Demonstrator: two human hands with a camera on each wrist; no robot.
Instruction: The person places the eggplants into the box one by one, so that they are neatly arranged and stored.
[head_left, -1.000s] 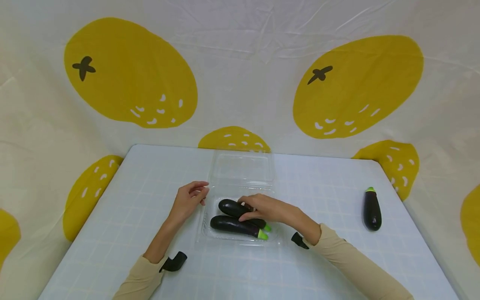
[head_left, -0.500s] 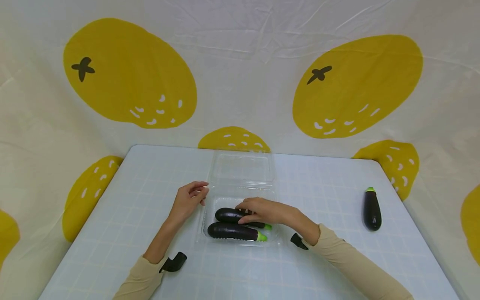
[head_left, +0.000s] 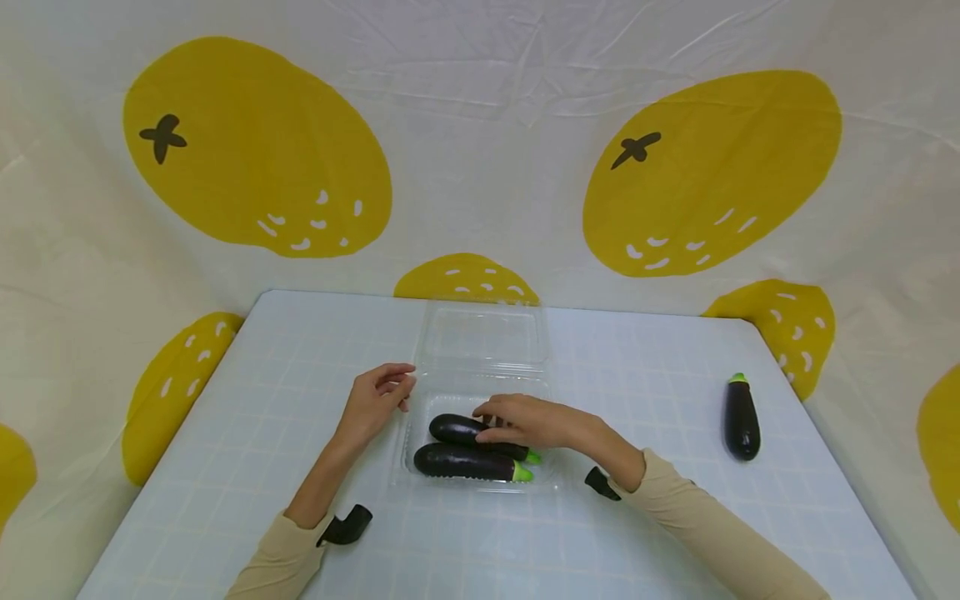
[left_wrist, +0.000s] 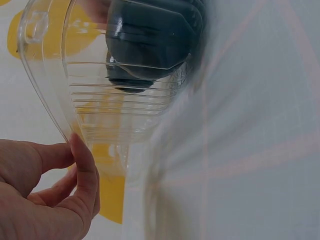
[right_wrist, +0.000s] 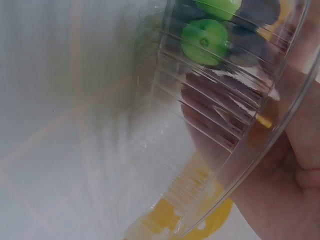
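Note:
Two dark purple eggplants with green stem ends lie side by side in a clear plastic clamshell container [head_left: 483, 337], its lid folded back. My right hand [head_left: 528, 419] holds the far eggplant [head_left: 450, 427] from above, thumb on the near side and fingers beyond. Directly in front of it lies the near eggplant [head_left: 461, 462]. At the container's left edge is my left hand [head_left: 378, 398]; the left wrist view shows its thumb and fingertips pinching the clear rim [left_wrist: 47, 107]. Through the ribbed wall in the right wrist view, a green stem end [right_wrist: 205, 42] shows.
A third eggplant [head_left: 742, 421] lies apart on the right side of the table [head_left: 645, 350], stem end pointing away. Black wrist-camera mounts [head_left: 347, 525] stick out beside both wrists. Behind the table hangs a cloth [head_left: 487, 167] with yellow fruit prints.
The near eggplant has shifted toward the front wall of the container. My right hand and the far eggplant have come slightly nearer too. My left hand stays at the edge.

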